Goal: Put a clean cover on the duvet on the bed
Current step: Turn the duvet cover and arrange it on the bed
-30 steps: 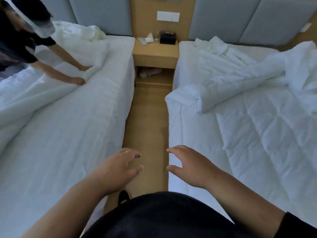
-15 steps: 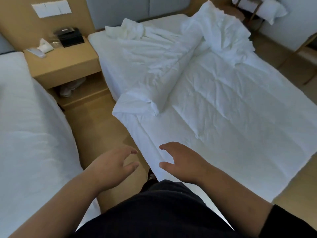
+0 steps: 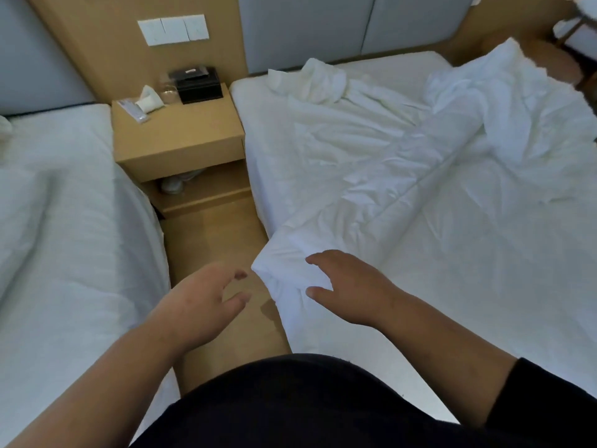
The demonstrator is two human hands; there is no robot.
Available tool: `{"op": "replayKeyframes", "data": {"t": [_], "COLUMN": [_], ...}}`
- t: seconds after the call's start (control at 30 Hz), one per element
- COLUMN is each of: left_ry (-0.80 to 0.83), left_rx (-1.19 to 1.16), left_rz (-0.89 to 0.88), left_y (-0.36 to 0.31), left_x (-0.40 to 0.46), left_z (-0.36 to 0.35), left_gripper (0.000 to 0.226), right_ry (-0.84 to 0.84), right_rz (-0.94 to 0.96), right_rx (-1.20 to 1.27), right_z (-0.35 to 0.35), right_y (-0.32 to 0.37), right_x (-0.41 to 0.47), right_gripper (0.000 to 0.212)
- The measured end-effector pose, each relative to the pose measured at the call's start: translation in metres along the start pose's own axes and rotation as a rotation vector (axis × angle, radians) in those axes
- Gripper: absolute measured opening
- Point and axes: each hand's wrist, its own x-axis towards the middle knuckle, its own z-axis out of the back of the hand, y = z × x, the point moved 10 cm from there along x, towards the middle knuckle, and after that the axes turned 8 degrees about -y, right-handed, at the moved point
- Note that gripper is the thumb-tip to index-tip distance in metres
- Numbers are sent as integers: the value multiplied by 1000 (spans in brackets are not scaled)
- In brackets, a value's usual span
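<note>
A white quilted duvet [image 3: 484, 253] lies spread over the right bed [image 3: 381, 64]. A crumpled white cover [image 3: 371, 147] runs diagonally across it from the far right corner to a folded corner [image 3: 284, 270] at the bed's near left edge. My right hand [image 3: 349, 286] hovers over that folded corner, fingers spread and slightly curved, holding nothing. My left hand [image 3: 203, 299] is over the floor gap between the beds, fingers loosely curved and empty, a short way left of the corner.
A second bed [image 3: 64, 237] with white bedding fills the left side. A wooden nightstand [image 3: 177, 137] between the headboards carries a black box [image 3: 198, 84], a remote and tissues. The wooden floor aisle [image 3: 210, 234] is narrow. A chair [image 3: 575, 30] stands at the far right.
The view has swung right, away from the left bed and the other person. Both hands have moved forward, and my right hand has come over the cover's folded corner.
</note>
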Motion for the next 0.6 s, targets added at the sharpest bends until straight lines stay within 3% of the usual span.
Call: {"op": "replayKeyframes", "data": {"t": [0.13, 0.37, 0.6], "left_ry": [7, 67, 210], "left_rx": [-5, 93, 225], "left_rz": [19, -108, -339], "left_y": [30, 70, 32], "left_x": [58, 210, 349], "left_z": [27, 87, 129], "left_gripper": [47, 45, 44], "right_ry": [20, -9, -86], "right_rz": [5, -144, -321], "right_rx": [4, 26, 128], "right_z": [8, 19, 61], "right_y": [10, 11, 2], "right_x": [76, 208, 288], "right_gripper": [58, 59, 58]}}
